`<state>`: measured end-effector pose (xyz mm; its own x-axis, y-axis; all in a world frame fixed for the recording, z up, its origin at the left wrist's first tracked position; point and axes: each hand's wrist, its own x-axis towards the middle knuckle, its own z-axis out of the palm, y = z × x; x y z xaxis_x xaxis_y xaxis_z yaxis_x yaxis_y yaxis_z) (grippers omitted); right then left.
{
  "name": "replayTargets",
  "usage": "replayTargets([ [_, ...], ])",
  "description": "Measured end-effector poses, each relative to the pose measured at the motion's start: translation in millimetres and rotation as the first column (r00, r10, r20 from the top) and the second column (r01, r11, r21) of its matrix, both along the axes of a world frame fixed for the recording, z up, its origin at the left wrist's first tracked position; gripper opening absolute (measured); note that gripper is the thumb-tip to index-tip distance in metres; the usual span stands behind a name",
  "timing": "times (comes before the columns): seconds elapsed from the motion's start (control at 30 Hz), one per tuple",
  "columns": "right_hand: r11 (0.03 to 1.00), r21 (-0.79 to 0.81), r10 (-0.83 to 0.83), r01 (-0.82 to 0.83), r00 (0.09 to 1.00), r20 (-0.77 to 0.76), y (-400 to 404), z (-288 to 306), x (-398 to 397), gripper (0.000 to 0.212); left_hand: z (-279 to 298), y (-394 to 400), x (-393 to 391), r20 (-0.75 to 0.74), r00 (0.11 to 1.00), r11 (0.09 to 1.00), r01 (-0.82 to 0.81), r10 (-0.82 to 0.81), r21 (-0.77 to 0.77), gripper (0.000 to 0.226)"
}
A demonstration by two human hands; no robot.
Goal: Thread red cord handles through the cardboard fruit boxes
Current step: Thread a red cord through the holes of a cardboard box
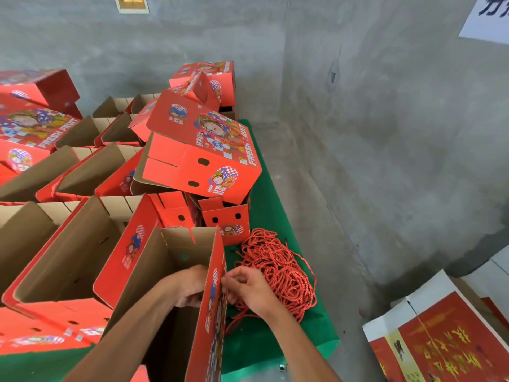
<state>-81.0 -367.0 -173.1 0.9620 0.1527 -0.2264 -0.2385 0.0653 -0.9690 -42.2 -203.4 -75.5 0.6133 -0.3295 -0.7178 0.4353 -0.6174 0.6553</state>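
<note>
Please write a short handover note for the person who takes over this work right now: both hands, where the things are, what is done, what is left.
Left hand: inside the open box, behind its right wall, fingers curled; whether it holds cord is hidden.
Right hand: outside that wall, pinching a red cord against it.
Cord pile: on the green cloth, right of the box.
Done: the tilted box on the heap behind already shows a cord handle.
Left: finish this handle; the open boxes to the left show no handles.
</note>
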Motion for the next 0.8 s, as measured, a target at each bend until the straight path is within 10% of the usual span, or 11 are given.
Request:
replayTargets([
  [0.13,0.971,-0.240,-0.034,0.018,0.998,-0.061,-12.0,22.2,-2.9,0.059,6.4,6.2,16.5,0.189,0.974,0.981,-0.152,0.128,0.121,0.024],
  [0.27,0.981,0.121,-0.142,0.151,0.987,-0.081,-23.7,74.9,7.3,0.044,27.3,4.9,31.2,0.389,0.912,0.960,-0.217,0.133,0.179,0.039],
  [0.43,0.797,0.539,-0.199,0.271,0.961,-0.190,-11.8,139.9,12.5,0.029,61.1,-14.7,5.6,0.885,0.455,0.971,-0.238,0.097,0.016,0.039],
  [0.6,0.504,0.749,-0.322,0.430,0.898,-0.300,-2.3,181.5,16.7,0.020,77.9,-38.7,-40.7,0.591,0.789,0.938,0.053,0.170,-0.341,0.038],
  [0.8,0.421,0.728,-0.482,0.541,0.813,-0.326,-4.0,188.3,23.7,0.017,70.2,-31.8,-59.2,0.557,0.790,0.895,0.023,0.256,-0.445,0.032],
])
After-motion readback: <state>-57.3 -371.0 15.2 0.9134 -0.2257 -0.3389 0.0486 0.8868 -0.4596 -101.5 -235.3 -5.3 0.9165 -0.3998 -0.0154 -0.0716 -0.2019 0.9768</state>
